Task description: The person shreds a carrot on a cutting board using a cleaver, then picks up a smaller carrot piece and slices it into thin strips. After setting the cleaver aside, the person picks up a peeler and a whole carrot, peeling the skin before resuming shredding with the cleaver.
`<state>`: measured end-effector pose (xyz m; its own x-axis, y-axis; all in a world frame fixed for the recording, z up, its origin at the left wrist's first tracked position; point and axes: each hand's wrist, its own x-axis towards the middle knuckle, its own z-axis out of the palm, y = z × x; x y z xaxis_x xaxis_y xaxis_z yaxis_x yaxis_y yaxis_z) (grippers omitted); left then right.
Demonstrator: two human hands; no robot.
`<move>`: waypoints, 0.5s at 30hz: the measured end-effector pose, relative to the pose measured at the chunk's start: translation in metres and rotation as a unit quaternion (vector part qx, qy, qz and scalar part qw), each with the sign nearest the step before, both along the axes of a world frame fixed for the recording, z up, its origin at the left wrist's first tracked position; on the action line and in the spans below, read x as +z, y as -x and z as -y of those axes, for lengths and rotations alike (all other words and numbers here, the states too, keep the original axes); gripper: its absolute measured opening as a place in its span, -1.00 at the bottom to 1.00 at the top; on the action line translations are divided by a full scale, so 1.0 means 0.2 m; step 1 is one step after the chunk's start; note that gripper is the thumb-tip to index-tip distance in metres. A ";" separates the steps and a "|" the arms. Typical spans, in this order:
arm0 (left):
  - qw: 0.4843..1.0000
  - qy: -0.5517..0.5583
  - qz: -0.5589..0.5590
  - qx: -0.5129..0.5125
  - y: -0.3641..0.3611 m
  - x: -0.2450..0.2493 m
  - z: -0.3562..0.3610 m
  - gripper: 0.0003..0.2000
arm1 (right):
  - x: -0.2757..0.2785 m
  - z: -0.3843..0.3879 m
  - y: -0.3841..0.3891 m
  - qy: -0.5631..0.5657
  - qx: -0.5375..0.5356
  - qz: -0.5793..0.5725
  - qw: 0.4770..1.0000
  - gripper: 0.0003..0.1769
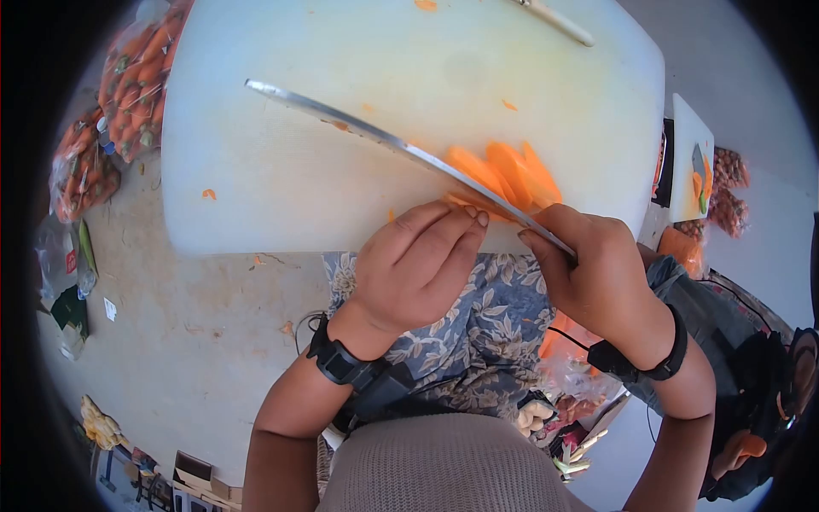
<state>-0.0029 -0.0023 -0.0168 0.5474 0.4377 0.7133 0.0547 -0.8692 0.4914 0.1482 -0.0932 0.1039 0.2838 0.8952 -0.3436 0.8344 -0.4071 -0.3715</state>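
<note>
My right hand (601, 264) is wrapped round the handle end of a long kitchen knife (358, 126), its thumb and forefinger at the base of the blade. The blade stands on edge and points to the upper left across a white cutting board (281, 188). Just left of the blade, my left hand (426, 260) has its fingertips bunched on a carrot at the board's near edge; most of that piece is hidden under the fingers and blade. Long orange carrot slices (512, 169) lie overlapping on the blade's far side.
A white-handled tool (559, 21) lies at the board's far edge. Carrot scraps dot the board. Bags of carrots (141, 85) stand at left. At right are a second board (689, 141) with a knife and carrot pieces, and another person in dark clothing (746, 418).
</note>
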 end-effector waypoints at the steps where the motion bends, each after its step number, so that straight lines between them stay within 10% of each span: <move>1: 1.000 -0.002 0.001 0.003 0.00 0.00 0.01 -0.89 | 0.00 0.00 0.00 -0.002 0.003 0.001 1.000 -0.87; 15: 1.000 -0.007 0.000 -0.005 0.02 0.00 -0.01 -0.79 | 0.12 0.08 0.04 -0.001 0.061 0.062 0.996 -0.76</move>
